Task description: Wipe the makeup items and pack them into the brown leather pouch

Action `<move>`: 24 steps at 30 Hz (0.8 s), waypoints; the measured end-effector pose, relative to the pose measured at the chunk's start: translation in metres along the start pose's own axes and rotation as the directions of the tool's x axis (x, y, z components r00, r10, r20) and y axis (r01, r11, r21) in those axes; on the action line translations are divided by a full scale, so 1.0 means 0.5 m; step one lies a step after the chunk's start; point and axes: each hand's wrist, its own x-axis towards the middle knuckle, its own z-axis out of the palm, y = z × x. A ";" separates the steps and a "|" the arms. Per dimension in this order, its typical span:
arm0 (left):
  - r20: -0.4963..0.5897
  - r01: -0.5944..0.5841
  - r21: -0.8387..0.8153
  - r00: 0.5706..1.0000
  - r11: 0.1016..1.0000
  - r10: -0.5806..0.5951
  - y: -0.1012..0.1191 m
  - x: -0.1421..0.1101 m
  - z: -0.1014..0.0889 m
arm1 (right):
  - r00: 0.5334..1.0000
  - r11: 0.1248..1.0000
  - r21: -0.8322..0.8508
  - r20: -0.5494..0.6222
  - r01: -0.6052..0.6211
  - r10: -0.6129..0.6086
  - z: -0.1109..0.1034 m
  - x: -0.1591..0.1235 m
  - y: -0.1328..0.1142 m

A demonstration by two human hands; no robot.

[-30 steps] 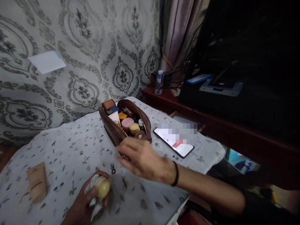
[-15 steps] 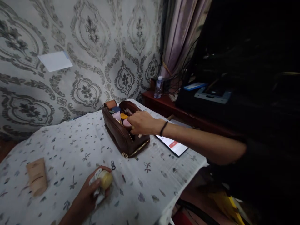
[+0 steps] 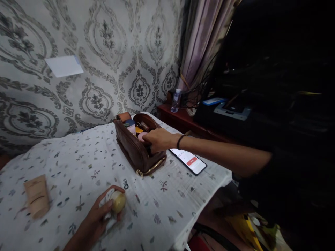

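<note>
At the front of the bed-like surface, my left hand (image 3: 101, 211) is closed around a small round jar with a yellowish lid (image 3: 118, 202). My right hand (image 3: 161, 139) reaches into a brown leather toiletry bag (image 3: 133, 150), its fingers curled and the tips hidden inside. Right beside those fingers is a pink round item (image 3: 142, 136); whether they grip it cannot be seen. The bag stands unzipped, with a pink tube (image 3: 131, 130), a yellow-orange item (image 3: 138, 130) and a dark blue item (image 3: 129, 122) showing. A beige tube (image 3: 37, 197) lies at the left.
Beneath everything is a white patterned cloth (image 3: 86, 157). A phone (image 3: 192, 162) with a lit screen lies right of the bag, under my right forearm. Behind it, a water bottle (image 3: 176, 101) stands on a dark red table (image 3: 167, 111). The patterned wall (image 3: 141, 52) rises at the back.
My right hand has shifted slightly right and down at the bag's opening. The left hand stays in nearly the same place with the jar. The camera view has moved a little.
</note>
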 end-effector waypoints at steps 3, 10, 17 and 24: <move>-0.025 0.002 -0.004 1.000 1.000 -0.002 0.004 0.000 0.008 | 1.000 1.000 -0.004 -0.003 0.002 -0.002 0.001 -0.004 0.003; -0.052 0.005 0.008 0.999 1.000 -0.005 0.011 -0.003 0.016 | 0.994 0.998 0.000 -0.090 0.068 -0.068 0.002 -0.004 0.005; -0.055 -0.009 0.023 0.998 1.000 0.010 0.012 -0.006 0.021 | 0.991 0.999 -0.012 -0.123 0.041 -0.042 -0.003 -0.001 0.017; -0.025 -0.011 0.030 1.000 1.000 0.011 0.003 0.000 0.009 | 0.987 0.997 0.054 -0.150 0.061 -0.052 -0.003 -0.014 0.016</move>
